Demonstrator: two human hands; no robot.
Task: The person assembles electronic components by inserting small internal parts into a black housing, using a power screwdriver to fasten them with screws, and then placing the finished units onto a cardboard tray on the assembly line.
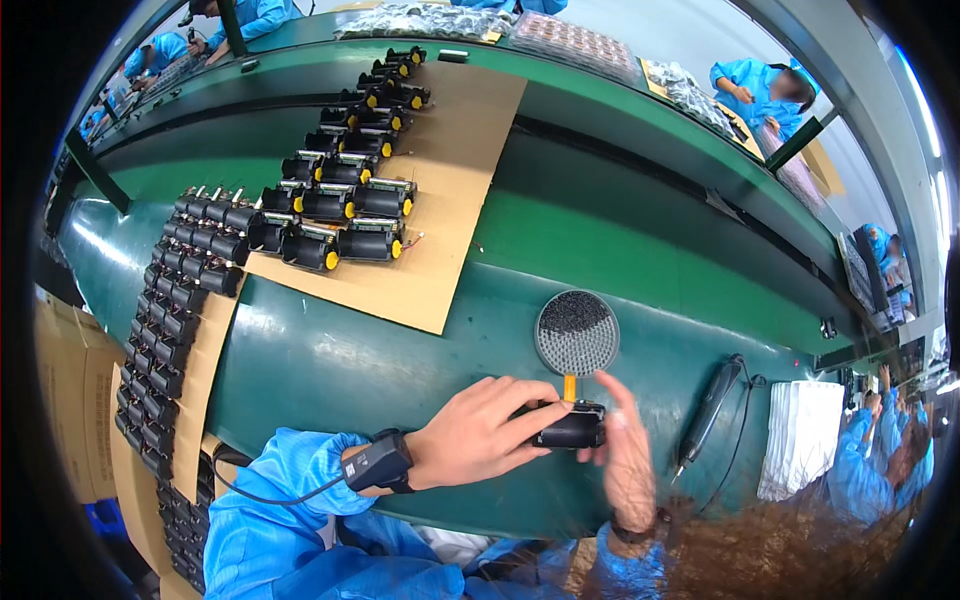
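A black cylindrical housing point(570, 430) with a flat top lies crosswise between my hands, close above the green bench. My left hand point(490, 425) is closed on its left end and upper side, fingers reaching over it. An orange-yellow strip point(570, 388) stands up at the housing's far edge. At the right end, my right hand point(627, 450) is slightly blurred, its fingers apart and one stretched upward. Its lower fingertips come close to the housing; whether they touch it I cannot tell. Just beyond sits a round grey dish point(578, 333) with a dimpled floor, holding small black pieces point(572, 308).
Rows of black housings with yellow caps point(340, 200) stand on cardboard point(430, 270); more black housings point(165, 330) line the left. An electric screwdriver point(712, 405) with a cord and white sheets point(800, 437) lie at right. Co-workers point(770, 95) sit beyond the raised green shelf point(600, 110).
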